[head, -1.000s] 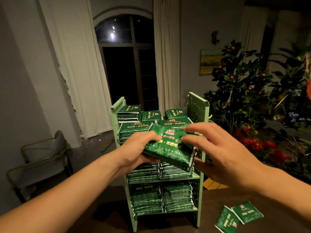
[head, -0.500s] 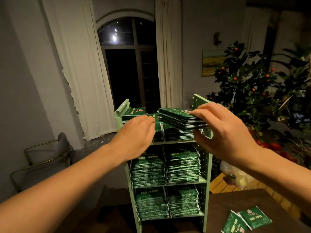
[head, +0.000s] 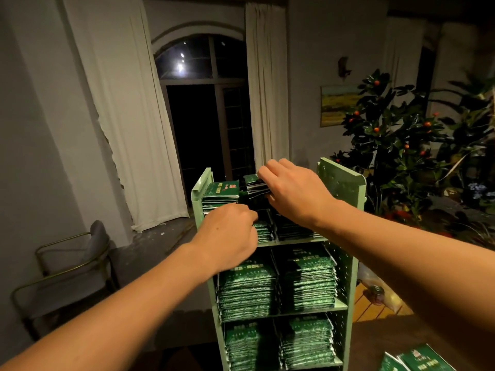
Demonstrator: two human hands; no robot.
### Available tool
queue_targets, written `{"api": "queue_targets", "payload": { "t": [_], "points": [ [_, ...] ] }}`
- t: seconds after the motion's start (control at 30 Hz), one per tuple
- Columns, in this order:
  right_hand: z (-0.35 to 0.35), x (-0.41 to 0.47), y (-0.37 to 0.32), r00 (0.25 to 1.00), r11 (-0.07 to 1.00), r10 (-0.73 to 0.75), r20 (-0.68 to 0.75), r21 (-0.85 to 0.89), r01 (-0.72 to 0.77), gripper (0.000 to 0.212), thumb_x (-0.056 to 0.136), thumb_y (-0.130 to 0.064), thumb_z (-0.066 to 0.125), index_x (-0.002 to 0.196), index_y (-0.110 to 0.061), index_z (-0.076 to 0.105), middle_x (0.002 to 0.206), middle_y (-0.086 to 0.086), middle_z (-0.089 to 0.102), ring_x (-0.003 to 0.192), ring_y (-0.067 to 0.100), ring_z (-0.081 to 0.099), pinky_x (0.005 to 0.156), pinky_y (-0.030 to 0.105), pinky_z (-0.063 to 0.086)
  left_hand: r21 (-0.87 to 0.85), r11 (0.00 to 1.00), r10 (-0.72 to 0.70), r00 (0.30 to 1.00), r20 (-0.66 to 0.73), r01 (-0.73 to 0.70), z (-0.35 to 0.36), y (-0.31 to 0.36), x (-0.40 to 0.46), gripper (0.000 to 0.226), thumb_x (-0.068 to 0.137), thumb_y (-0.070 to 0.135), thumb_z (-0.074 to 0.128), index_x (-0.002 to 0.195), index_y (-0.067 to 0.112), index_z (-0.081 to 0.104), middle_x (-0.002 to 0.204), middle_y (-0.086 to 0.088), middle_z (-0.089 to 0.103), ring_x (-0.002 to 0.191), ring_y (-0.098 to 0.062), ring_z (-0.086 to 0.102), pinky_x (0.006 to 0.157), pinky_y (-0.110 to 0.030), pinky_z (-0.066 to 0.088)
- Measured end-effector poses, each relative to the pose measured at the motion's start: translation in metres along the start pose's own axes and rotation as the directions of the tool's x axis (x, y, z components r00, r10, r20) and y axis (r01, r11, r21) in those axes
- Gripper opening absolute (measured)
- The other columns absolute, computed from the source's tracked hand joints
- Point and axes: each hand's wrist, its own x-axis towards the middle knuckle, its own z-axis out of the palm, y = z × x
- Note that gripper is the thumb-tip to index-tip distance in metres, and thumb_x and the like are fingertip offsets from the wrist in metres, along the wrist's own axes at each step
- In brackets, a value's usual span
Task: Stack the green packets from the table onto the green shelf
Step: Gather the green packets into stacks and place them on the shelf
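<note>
Green packets [head: 256, 186] are being gripped by right hand [head: 296, 194] over green shelf [head: 341, 183]; 3 tiers are holding stacks; left hand [head: 227, 236] finger state is indeterminable.

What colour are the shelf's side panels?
Pale green, dotted with small holes; the side panel shows best in the head view.

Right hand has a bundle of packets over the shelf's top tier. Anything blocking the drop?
Nothing visible does. The right hand holds the bundle of packets above the green shelf, beside the rear-left stack. The left hand sits lower, at the front.
</note>
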Motion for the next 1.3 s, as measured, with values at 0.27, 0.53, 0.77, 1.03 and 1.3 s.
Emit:
{"api": "queue_targets", "payload": {
  "t": [0.27, 0.53, 0.77, 1.03, 1.3],
  "points": [
    [0.027, 0.020, -0.001, 0.974, 0.998, 0.030, 0.226, 0.045, -0.041, 0.037, 0.085, -0.018, 0.070, 0.118, -0.016, 0.052, 0.111, 0.003, 0.055, 0.098, 0.025, 0.055, 0.069, 0.037, 0.051, 0.028, 1.000, 0.008, 1.000, -0.006, -0.008, 0.002, -0.002, -0.002, 0.054, 0.081, 0.030, 0.028, 0.114, 0.014, 0.069, 0.115, -0.002, 0.068, 0.106, -0.023, 0.063, 0.089, -0.042, 0.053],
    [0.003, 0.009, 0.009, 0.966, 0.962, 0.072, 0.247, 0.240, -0.133, 0.013, 0.091, -0.019, 0.060, 0.103, -0.015, 0.063, 0.101, 0.002, 0.060, 0.085, 0.025, 0.060, 0.073, 0.039, 0.051, 0.022, 0.999, -0.028, 0.999, 0.037, 0.027, 0.000, 0.002, -0.005, 0.055, 0.080, 0.034, 0.028, 0.116, 0.013, 0.066, 0.118, -0.002, 0.066, 0.109, -0.022, 0.060, 0.089, -0.040, 0.052],
    [-0.045, -0.029, 0.009, 0.936, 0.967, 0.089, 0.341, 0.196, -0.163, 0.013, 0.091, -0.033, 0.059, 0.081, -0.025, 0.056, 0.070, -0.010, 0.055, 0.066, 0.017, 0.054, 0.059, 0.030, 0.043, -0.001, 0.997, 0.079, 0.989, -0.128, -0.080, -0.009, 0.024, -0.003, 0.027, 0.096, 0.027, 0.042, 0.111, 0.011, 0.058, 0.112, -0.003, 0.058, 0.105, -0.022, 0.048, 0.092, -0.033, 0.040],
    [-0.073, -0.097, 0.021, 0.905, 0.965, 0.145, 0.401, 0.143, -0.218, 0.039, 0.082, -0.050, 0.037, 0.074, -0.020, 0.061, 0.060, -0.005, 0.056, 0.054, 0.017, 0.050, 0.055, 0.036, 0.051, -0.127, 0.964, 0.230, 0.972, -0.046, -0.234, -0.003, 0.089, 0.002, 0.019, 0.098, 0.027, 0.045, 0.112, 0.016, 0.051, 0.103, -0.002, 0.054, 0.094, -0.025, 0.055, 0.077, -0.039, 0.046],
    [-0.076, -0.193, 0.041, 0.674, 0.853, 0.329, 0.662, 0.098, -0.513, 0.032, 0.092, -0.034, 0.059, 0.062, -0.030, 0.048, 0.062, -0.003, 0.058, 0.056, 0.015, 0.052, 0.057, 0.033, 0.043, -0.308, 0.909, 0.336, 0.932, 0.139, -0.281, 0.055, 0.159, 0.006, 0.019, 0.099, 0.028, 0.046, 0.111, 0.015, 0.053, 0.108, -0.006, 0.057, 0.099, -0.029, 0.057, 0.082, -0.041, 0.047]
  ]
}}
